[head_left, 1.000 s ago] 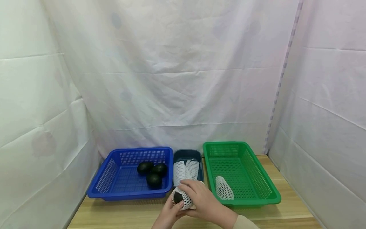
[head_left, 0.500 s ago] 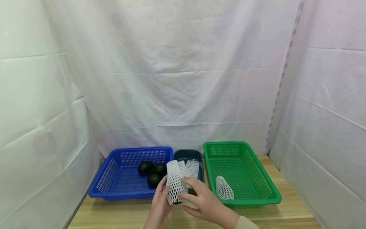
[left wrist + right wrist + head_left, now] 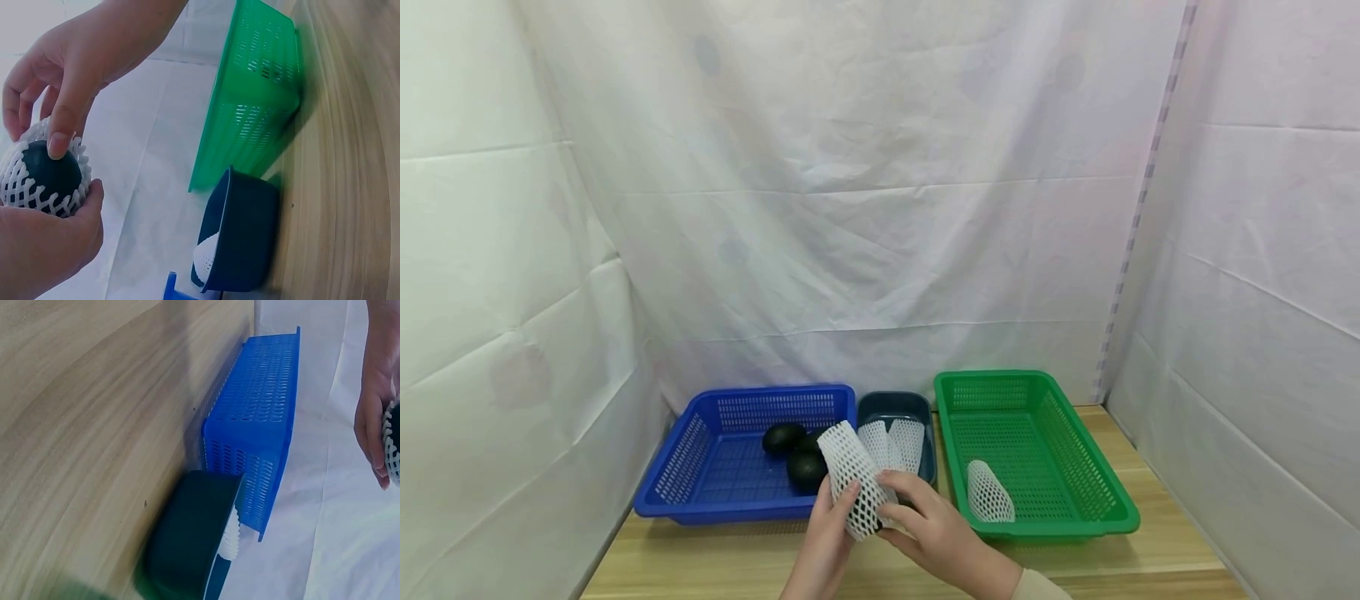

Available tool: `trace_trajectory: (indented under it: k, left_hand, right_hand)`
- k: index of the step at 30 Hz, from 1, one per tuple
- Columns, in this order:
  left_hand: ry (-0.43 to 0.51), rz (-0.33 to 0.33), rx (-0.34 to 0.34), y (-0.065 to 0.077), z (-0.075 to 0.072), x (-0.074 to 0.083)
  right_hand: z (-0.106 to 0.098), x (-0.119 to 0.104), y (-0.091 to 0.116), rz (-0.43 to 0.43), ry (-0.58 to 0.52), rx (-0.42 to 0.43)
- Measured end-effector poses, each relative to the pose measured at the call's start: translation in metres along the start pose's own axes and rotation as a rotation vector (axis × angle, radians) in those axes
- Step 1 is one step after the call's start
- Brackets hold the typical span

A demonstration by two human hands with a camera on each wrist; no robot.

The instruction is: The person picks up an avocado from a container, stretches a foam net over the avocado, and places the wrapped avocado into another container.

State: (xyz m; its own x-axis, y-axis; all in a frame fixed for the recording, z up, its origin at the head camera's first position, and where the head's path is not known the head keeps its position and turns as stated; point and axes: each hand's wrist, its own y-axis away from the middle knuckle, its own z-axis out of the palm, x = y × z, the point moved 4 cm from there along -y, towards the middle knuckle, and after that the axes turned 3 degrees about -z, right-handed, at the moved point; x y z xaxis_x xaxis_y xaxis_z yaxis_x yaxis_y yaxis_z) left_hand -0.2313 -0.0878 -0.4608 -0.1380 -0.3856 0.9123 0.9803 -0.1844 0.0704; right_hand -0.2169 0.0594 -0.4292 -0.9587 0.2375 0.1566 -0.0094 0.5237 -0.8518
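Note:
A white foam net sleeve [image 3: 848, 467] is around a dark avocado [image 3: 53, 172], whose bare end shows through the sleeve's opening in the left wrist view. My left hand [image 3: 823, 533] grips the sleeved avocado from the left, thumb on top of the netting. From the right, my right hand [image 3: 940, 533] has its fingers curled about the near end of the sleeve. Its thumb [image 3: 65, 115] touches the avocado's bare end beside the net's edge. The sleeve's long upper part slants up and left, overlapping the blue basket in the head view.
The blue basket [image 3: 722, 510] on the left holds several bare avocados [image 3: 784, 437]. A dark teal tub [image 3: 895, 398] with more foam nets [image 3: 907, 443] stands in the middle. On the right, a green basket [image 3: 1030, 425] contains one bulging net sleeve [image 3: 989, 493].
The bare avocado end faced the camera a second ago; the piece has since been turned, so the sleeve's length points up and left. My right fingers, spread off it half a second ago, have closed in.

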Motion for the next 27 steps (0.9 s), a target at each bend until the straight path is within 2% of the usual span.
trace_trajectory:
  k: [5,13,17,22,27]
  left_hand:
    - [-0.01,-0.008,0.027,-0.001,0.002,-0.002]
    - [-0.021,-0.007,0.023,0.0,0.009,-0.003]
    - [-0.028,-0.013,0.042,0.0,0.011,-0.003]
    - [-0.02,0.022,0.079,0.001,0.01,-0.002]
    - [0.001,0.05,0.055,0.001,0.009,0.001]
  right_hand:
    - [-0.001,-0.002,0.001,-0.022,0.021,0.037]
    - [0.0,-0.001,0.001,-0.004,0.036,0.073]
    - [0.002,0.002,0.006,0.017,0.064,0.074]
    - [0.009,0.008,0.017,0.095,0.061,-0.006]
    - [0.01,0.012,0.023,0.194,0.106,-0.098]
